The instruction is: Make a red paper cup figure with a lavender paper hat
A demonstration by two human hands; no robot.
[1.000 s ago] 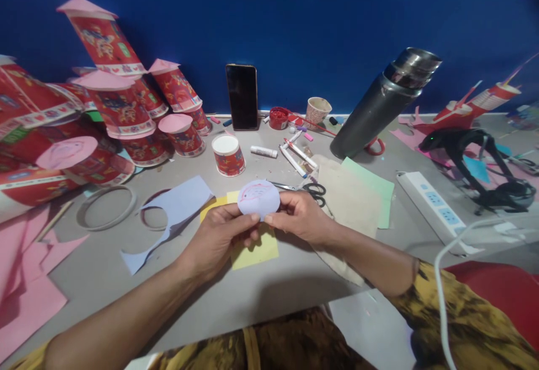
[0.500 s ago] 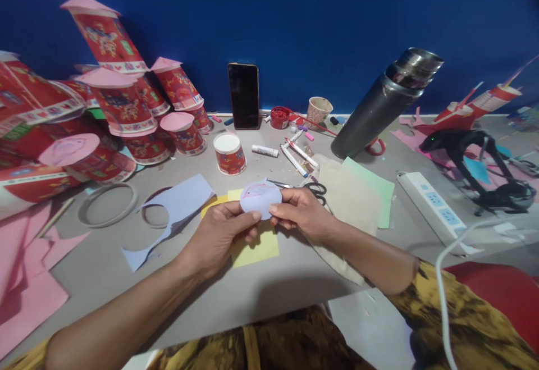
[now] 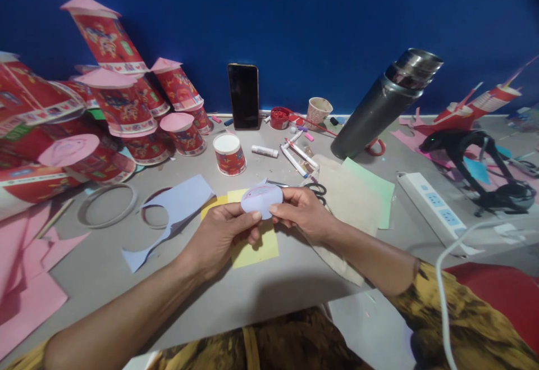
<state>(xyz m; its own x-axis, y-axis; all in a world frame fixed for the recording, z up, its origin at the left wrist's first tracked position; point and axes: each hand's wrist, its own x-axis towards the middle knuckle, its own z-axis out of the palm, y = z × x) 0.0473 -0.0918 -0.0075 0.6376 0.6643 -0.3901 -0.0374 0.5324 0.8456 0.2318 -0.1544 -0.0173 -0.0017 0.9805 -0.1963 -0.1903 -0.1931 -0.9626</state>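
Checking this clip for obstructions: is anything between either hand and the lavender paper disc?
Nothing visible is. The left hand and right hand both hold the lavender paper disc directly, their fingers at its lower left and right edges. The yellow sheet lies below, not between.

wall: plain, deep-blue wall (image 3: 295, 22) | furniture: grey tabletop (image 3: 189, 308) running up to it | low right: red surface (image 3: 501, 291), perhaps a seat, cut off | light: soft, broad shadow (image 3: 298, 297) near the tabletop's front edge
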